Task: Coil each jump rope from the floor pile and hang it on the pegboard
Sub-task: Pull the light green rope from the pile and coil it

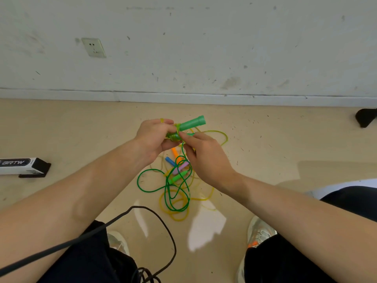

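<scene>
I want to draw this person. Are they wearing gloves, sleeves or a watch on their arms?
No. The left hand and right hand are bare: no gloves, no watch showing. Both forearms are bare too, no sleeves in view.

A scuffed off-white wall (204, 48) fills the far side, with a pale socket plate (93, 47) at about ten o'clock and a grey skirting board (183, 98) along its foot. Below lies a glossy beige floor (71, 129), flecked with small dark bits toward two o'clock and catching bright light patches (206, 227) near six. A white-and-black box (22, 167) marked BRTW sits at nine o'clock, and a dark object (365, 117) sits at the three o'clock edge.
</scene>
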`<act>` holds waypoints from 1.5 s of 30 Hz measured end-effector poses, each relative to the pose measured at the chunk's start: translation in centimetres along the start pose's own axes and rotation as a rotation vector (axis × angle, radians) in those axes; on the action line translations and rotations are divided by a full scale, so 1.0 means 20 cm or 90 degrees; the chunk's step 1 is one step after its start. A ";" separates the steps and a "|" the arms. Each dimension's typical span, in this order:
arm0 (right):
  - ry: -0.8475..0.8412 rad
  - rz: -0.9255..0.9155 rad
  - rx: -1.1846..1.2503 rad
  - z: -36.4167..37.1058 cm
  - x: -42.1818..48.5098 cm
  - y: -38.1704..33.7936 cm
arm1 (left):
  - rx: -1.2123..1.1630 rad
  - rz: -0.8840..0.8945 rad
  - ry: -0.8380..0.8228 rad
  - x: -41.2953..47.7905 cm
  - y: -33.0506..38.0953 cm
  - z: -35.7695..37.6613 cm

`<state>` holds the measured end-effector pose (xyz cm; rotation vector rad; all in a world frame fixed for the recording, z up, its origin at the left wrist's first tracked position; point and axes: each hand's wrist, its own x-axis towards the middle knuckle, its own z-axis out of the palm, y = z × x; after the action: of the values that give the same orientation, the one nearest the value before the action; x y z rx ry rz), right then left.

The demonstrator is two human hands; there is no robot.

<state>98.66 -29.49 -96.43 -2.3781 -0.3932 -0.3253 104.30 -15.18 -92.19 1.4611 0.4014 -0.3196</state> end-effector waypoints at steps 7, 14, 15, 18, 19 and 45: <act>-0.053 -0.053 -0.154 0.01 -0.02 -0.01 | -0.006 0.002 -0.006 0.02 -0.03 -0.02; -0.029 0.207 0.188 -0.05 -0.02 -0.05 | -0.056 0.003 0.023 0.04 0.01 -0.04; -0.069 0.246 0.214 -0.06 -0.01 -0.04 | -0.071 -0.003 0.017 0.03 0.03 -0.04; -0.181 0.251 0.233 -0.10 0.03 0.03 | -0.078 -0.019 -0.028 0.02 0.07 -0.07; -0.202 0.237 0.222 -0.11 0.05 0.07 | -0.065 -0.024 -0.051 0.02 0.08 -0.08; -0.144 0.331 0.412 -0.16 0.11 0.00 | 0.567 0.363 0.028 0.06 -0.05 -0.05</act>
<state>100.28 -31.23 -93.50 -1.7861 0.0365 0.2808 104.87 -14.23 -93.68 2.3711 -0.1781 0.0172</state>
